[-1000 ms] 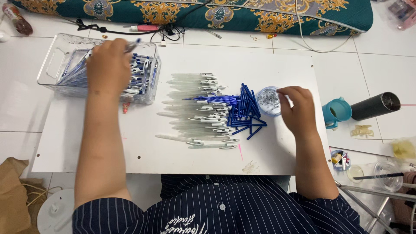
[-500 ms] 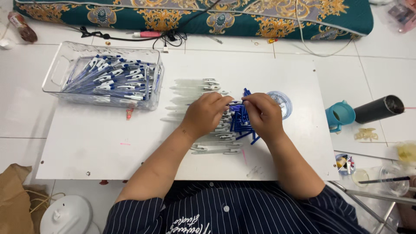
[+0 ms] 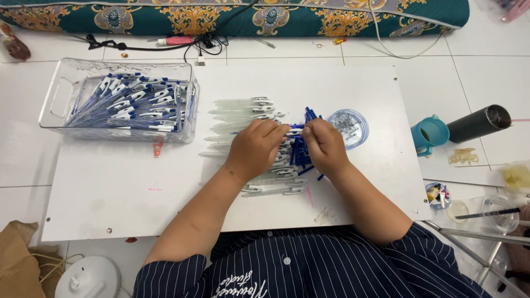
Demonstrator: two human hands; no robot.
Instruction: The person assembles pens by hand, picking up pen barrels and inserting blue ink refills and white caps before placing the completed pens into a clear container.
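Both my hands meet over the middle of a white board (image 3: 110, 193). My left hand (image 3: 256, 149) and my right hand (image 3: 324, 144) pinch a thin blue pen part (image 3: 296, 126) between their fingertips. Beneath them lies a row of clear pen barrels (image 3: 237, 106) with clips and a heap of blue pen refills (image 3: 301, 154). A small round clear dish of tiny metal springs (image 3: 348, 127) sits just right of my right hand. At the board's far left a clear plastic bin (image 3: 61, 94) holds several assembled blue-and-white pens (image 3: 132, 102).
A teal cup (image 3: 429, 135) and a black cylinder (image 3: 479, 123) lie on the floor tiles to the right. A patterned teal cushion (image 3: 221, 14) and cables run along the top. A white lid (image 3: 88, 278) and brown paper bag (image 3: 19, 265) sit bottom left.
My left hand left the plastic bin and came to the middle of the board. Both hands have joined over the pen parts and now hold a blue piece between them.
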